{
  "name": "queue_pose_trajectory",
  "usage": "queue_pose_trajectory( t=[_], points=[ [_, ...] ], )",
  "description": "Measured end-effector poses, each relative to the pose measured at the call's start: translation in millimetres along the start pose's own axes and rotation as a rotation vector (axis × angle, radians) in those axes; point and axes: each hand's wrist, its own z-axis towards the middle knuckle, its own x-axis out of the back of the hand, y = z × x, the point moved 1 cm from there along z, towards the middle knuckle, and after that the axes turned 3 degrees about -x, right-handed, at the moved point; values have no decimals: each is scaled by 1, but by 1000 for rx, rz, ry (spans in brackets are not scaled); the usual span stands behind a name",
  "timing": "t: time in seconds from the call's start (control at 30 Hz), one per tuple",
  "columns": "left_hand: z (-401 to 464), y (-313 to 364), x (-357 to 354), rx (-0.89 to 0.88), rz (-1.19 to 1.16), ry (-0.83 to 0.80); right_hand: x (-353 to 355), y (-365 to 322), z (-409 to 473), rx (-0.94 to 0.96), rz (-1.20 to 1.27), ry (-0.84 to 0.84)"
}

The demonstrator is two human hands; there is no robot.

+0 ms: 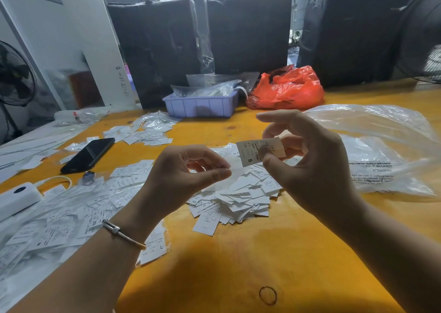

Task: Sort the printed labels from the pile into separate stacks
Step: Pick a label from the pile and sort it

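A worker sorts printed garment labels at a yellow table, the right hand pinching a single label marked "S" between thumb and fingers above the loose pile. The left hand hovers just beside it with fingers curled, thumb and forefinger drawn close together; whether they pinch a slip of their own cannot be told against the white paper behind. The held label lies with its long axis running roughly left to right, tilted slightly, its printed face toward the worker. The spread of sorted labels, where slips marked XS, M and L can be read, lies to the left and nearer the left hand, so the label probably has to travel leftward across the pile or pass to that hand. Which stack takes the S slips is not clear: most print there is too small to read. A phone, a white charger, a purple tray, a red plastic bag and a clear plastic bag share the table. The lower part of the pile sits hidden behind both hands.
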Motion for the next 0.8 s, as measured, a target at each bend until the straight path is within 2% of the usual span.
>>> queue_pose_trajectory(
  t=[0.33,0.8],
  points=[
    [0,1,1,-1,3,16,2,-1,1,22,-14,39],
    [0,2,0,7,-3,7,-3,-2,-3,-4,-39,-33]
  ],
)
